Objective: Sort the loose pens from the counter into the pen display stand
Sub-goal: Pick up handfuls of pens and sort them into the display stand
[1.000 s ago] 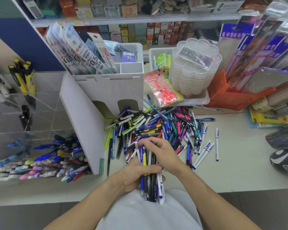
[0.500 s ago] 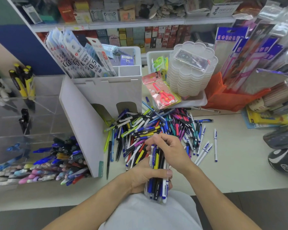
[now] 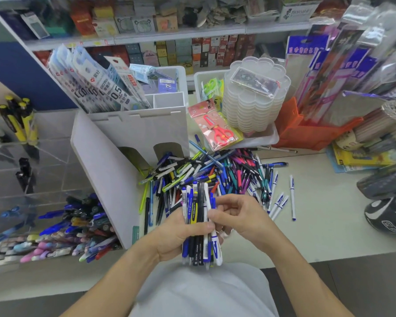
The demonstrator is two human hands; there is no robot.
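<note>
Over counter (image 3: 318,236) edge, near body: left hand (image 3: 181,236) wrapped round upright bundle of pens (image 3: 200,225), right hand (image 3: 240,218) pinching at bundle's right side. Gathering step, likely; next needs carrying bundle to clear display stand (image 3: 32,179) at left, matching compartment. Loose pen pile (image 3: 215,177) just beyond hands, mixed blue, black, pink, green, mostly unsorted.

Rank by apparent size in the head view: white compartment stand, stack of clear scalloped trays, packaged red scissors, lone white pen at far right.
1. white compartment stand
2. stack of clear scalloped trays
3. packaged red scissors
4. lone white pen
</note>
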